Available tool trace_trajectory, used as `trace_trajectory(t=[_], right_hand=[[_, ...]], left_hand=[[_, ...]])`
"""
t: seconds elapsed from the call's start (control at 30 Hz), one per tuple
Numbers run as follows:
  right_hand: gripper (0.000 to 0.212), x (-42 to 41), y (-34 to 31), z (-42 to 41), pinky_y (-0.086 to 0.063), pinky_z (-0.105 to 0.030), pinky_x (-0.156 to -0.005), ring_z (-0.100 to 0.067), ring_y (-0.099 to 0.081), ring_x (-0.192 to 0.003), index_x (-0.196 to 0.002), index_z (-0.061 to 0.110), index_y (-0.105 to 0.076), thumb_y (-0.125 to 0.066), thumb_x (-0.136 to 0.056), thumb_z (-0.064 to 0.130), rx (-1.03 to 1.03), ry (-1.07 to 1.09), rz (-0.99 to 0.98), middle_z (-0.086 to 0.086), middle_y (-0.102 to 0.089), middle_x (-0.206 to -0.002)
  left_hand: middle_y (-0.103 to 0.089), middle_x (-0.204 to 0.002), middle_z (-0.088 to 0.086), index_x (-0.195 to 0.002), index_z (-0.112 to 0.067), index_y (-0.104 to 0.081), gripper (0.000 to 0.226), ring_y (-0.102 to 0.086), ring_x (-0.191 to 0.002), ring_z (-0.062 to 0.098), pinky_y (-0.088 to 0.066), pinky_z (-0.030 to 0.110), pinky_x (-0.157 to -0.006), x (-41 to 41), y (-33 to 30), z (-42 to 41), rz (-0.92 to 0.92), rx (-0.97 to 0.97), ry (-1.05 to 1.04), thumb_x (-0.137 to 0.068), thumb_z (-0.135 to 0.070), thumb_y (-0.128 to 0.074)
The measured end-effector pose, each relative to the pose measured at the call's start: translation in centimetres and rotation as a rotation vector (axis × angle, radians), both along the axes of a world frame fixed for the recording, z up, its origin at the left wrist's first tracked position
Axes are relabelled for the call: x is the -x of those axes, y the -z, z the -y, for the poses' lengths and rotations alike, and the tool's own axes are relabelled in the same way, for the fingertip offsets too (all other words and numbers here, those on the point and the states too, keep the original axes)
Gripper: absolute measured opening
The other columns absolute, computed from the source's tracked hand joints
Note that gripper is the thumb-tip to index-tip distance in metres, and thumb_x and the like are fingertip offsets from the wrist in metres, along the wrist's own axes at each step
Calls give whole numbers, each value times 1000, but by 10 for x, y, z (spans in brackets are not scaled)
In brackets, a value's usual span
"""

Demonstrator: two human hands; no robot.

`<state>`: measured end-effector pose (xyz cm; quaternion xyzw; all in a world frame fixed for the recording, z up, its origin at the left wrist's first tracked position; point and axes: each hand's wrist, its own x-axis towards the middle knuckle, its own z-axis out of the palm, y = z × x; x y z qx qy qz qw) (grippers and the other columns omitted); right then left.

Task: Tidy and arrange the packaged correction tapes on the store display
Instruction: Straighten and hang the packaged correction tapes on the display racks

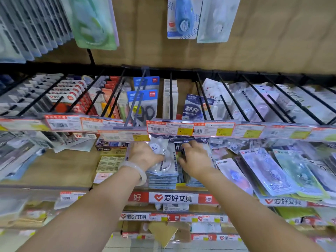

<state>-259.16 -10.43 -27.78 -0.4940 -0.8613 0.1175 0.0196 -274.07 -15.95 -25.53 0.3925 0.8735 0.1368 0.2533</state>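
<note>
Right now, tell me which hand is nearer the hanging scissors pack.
Left. The left hand sits almost directly below the scissors pack, gripping a correction tape pack; the right hand lies further right.

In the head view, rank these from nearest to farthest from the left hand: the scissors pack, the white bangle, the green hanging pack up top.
From the left hand:
1. white bangle, on its own wrist.
2. scissors pack, on the peg above.
3. green hanging pack, top left.
</note>
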Motion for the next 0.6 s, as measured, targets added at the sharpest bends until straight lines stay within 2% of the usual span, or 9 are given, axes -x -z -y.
trace_trajectory(t=[0.07, 0.17, 0.23, 0.33, 0.4, 0.5, 0.6], right_hand=[[40, 13, 0, 7, -37, -34, -93, -30, -42, -117, -126, 10, -45, -51, -93, 32, 41, -24, -17, -11, -46, -125], [55, 33, 3, 18, -43, -38, -93, -29, -44, -118, -136, 11, -36, -52, -92, 39, 131, -21, -45, -10, -43, -128], [65, 43, 7, 24, -42, -38, -92, -29, -41, -121, -139, 13, -33, -55, -88, 47, 166, 14, -69, -10, -41, -130], [77, 55, 12, 33, -38, -39, -98, -30, -36, -126, -141, 15, -29, -55, -83, 58, 145, 79, -52, -12, -36, -137], [78, 61, 16, 39, -34, -40, -103, -32, -32, -128, -141, 14, -27, -54, -84, 59, 123, 105, -44, -13, -32, -141], [73, 62, 15, 41, -30, -39, -106, -31, -28, -131, -142, 14, -25, -51, -87, 54, 80, 166, -32, -12, -31, -143], [70, 41, 8, 32, -26, -41, -109, -32, -25, -135, -142, 13, -26, -49, -89, 53, 45, 294, -13, -13, -29, -145]], left_hand=[[-49, -123, 12, -118, -4, -48, 79, -50, -107, 26, -41, 27, -77, 10, 4, 8, -1, -33, -67, -64, -54, -77], [-41, -134, 14, -133, -1, -40, 85, -35, -126, 30, -35, 32, -95, 25, 7, 22, -48, -39, -70, -75, -57, -67], [-43, -130, 14, -132, -1, -40, 85, -40, -123, 29, -37, 30, -90, 36, 9, 30, -20, -51, -120, -74, -57, -67], [-52, -116, 10, -121, 0, -45, 80, -52, -105, 25, -38, 26, -72, 49, 16, 43, 49, -50, -182, -68, -53, -74], [-59, -103, 6, -109, -1, -54, 73, -56, -92, 23, -43, 27, -67, 56, 20, 51, 42, -41, -164, -65, -56, -74], [-60, -104, 8, -102, -5, -60, 67, -58, -101, 26, -50, 34, -82, 62, 24, 61, 27, -19, -127, -65, -60, -72], [-57, -105, 6, -95, -8, -60, 58, -55, -102, 25, -49, 35, -85, 63, 21, 66, 8, -22, -70, -69, -59, -69]])
